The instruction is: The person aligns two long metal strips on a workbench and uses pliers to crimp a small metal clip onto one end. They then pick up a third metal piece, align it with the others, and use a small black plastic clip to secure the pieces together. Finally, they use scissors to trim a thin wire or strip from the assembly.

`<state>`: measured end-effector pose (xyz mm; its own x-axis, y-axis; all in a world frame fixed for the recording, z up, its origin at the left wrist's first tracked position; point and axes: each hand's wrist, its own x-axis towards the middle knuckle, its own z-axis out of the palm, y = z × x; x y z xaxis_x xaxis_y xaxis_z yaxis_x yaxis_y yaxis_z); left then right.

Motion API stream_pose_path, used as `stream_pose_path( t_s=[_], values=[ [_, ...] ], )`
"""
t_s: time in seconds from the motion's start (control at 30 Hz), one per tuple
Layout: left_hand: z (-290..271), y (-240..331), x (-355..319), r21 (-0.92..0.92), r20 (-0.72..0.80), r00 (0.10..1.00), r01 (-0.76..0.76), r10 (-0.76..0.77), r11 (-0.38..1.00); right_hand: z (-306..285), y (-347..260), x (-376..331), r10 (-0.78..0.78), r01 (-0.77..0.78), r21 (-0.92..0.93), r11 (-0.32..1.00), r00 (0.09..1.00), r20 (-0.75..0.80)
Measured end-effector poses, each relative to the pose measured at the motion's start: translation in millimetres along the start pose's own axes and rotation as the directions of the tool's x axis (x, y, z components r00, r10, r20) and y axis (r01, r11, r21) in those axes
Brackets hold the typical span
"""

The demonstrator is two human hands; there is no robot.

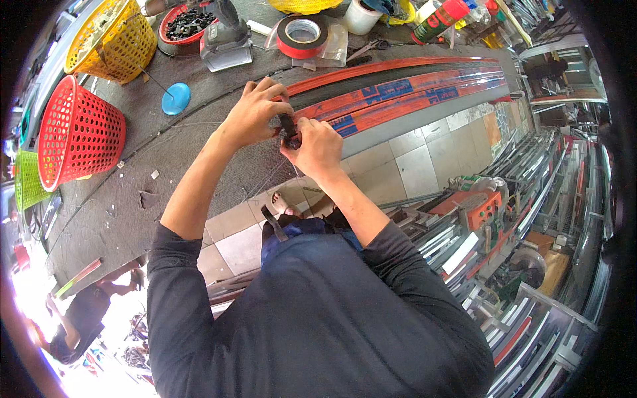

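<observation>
At the near end of long aluminium profiles [391, 93], covered in red and blue film, both my hands come together. My left hand [255, 114] is closed, its fingers curled around a small black part [289, 126]. From the other side my right hand [314, 147] pinches the same part between thumb and fingers. My fingers hide much of the part, so its exact kind does not show. I cannot tell whether it touches the profile ends.
The dark worktop bears a red basket [81, 132], a yellow basket [126, 43], a red bowl of black pieces [188, 25], a power drill [222, 33], a tape roll [302, 36], a blue disc [176, 99] and scissors [369, 48]. Metal profiles fill racks at right; another person [83, 318] is at lower left.
</observation>
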<state>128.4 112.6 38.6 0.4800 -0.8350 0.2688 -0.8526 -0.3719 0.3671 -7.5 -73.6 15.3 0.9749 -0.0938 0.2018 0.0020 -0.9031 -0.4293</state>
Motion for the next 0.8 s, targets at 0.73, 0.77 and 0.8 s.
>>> stream_pose_path(
  t_s=[0.73, 0.77, 0.8],
  values=[
    [3.2, 2.7, -1.0, -0.043, 0.02, 1.0, -0.018, 0.019, 0.999, 0.0, -0.6, -0.3, -0.027, 0.027, -0.006, 1.0, 1.0, -0.014],
    [2.1, 2.8, -0.7, -0.046, 0.033, 0.999, -0.007, 0.009, 0.999, 0.1, -0.3, -0.4, -0.029, 0.029, -0.001, 1.0, 0.999, -0.02],
    [1.3, 2.3, -0.3, -0.052, 0.043, 0.999, 0.006, -0.004, 0.999, 0.4, 0.0, -0.4, -0.027, 0.027, -0.004, 1.0, 1.0, -0.016]
  ],
)
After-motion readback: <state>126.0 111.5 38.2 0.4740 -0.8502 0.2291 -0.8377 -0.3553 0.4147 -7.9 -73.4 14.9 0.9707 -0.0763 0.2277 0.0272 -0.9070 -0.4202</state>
